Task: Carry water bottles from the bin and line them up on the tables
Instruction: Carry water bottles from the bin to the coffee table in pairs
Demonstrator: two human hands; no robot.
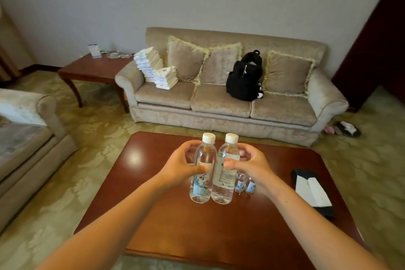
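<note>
Two clear water bottles with white caps are held upright side by side over the wooden coffee table (175, 226). My left hand (182, 164) grips the left bottle (201, 182) around its upper half. My right hand (252, 166) grips the right bottle (224, 184) the same way. Whether their bases touch the table top I cannot tell. Two more bottles (245, 184) stand on the table just right of them, mostly hidden behind my right wrist. No bin is in view.
A dark tissue box (313, 193) lies at the table's right side. Behind the table stands a beige sofa (219, 103) with cushions, stacked white packs (155, 70) and a black backpack (245, 79). A side table (92, 68) stands at back left, an armchair (26, 138) at left.
</note>
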